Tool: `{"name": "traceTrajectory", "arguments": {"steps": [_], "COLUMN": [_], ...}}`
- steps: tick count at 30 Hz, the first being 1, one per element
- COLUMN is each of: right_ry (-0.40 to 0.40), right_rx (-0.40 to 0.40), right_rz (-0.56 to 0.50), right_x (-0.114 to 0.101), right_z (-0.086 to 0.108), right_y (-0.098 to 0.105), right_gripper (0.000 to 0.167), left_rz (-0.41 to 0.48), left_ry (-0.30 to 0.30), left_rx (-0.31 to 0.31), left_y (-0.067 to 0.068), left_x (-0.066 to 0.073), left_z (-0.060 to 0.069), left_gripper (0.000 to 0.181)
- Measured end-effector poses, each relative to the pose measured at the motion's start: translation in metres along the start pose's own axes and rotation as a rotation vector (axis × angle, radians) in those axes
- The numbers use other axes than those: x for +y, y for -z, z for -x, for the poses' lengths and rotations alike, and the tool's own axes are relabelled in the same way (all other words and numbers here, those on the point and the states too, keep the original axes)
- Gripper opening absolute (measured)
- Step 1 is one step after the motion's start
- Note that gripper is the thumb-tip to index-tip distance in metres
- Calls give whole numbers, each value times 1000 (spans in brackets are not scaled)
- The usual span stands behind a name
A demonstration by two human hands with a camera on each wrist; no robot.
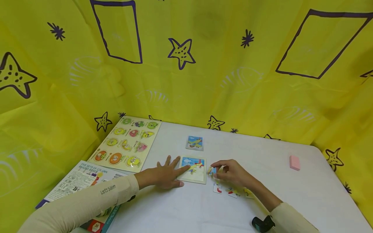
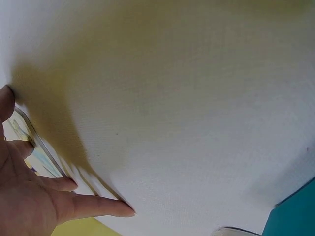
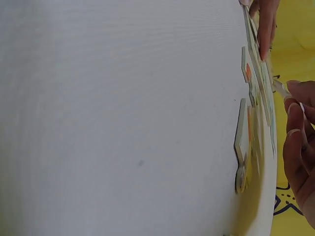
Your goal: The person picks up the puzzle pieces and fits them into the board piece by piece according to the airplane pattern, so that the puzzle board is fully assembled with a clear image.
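Head view: under the index finger of the left hand (image 1: pixel 169 174), the puzzle frame (image 1: pixel 196 178) is seen filled along its upper part, while its lower part is bare. Three loose pieces (image 1: pixel 232 193) are left to be fitted, it seems, on the near side of the right hand (image 1: pixel 232 173). By that hand's curled fingers a puzzle piece (image 1: pixel 214 170) is pinched; the left fingers are spread straight.

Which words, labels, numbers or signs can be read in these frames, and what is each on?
"FIVE SETS OF COLUMN": printed package at the left; its second title line is unclear.
"LetsSlim": left sleeve.
Too small or blurred: the package's finer print and symbols, and the captions on the fruit board.
The wrist views show no readable text.
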State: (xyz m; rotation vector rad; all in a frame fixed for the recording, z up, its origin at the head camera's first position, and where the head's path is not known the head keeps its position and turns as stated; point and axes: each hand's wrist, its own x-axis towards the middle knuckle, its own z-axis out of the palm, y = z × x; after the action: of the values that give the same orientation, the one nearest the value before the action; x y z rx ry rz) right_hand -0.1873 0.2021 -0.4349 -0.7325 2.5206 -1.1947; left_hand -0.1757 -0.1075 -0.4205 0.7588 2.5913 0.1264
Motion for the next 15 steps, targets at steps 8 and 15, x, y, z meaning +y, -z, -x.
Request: {"name": "traceTrajectory", "arguments": {"steps": [8, 15], "right_ry": [24, 22], "right_rx": [-9, -21], "right_rz": [-36, -58], "right_x": [-5, -8], "right_z": [-17, -31], "right_y": [-7, -18], "right_gripper": [32, 31], "left_rz": [-2, 3], "left_ry": [-1, 1], "left_rx": [1, 0], "left_y": [-1, -1], "left_x": [-1, -1], "left_z": [-1, -1], "left_gripper": [68, 68]}}
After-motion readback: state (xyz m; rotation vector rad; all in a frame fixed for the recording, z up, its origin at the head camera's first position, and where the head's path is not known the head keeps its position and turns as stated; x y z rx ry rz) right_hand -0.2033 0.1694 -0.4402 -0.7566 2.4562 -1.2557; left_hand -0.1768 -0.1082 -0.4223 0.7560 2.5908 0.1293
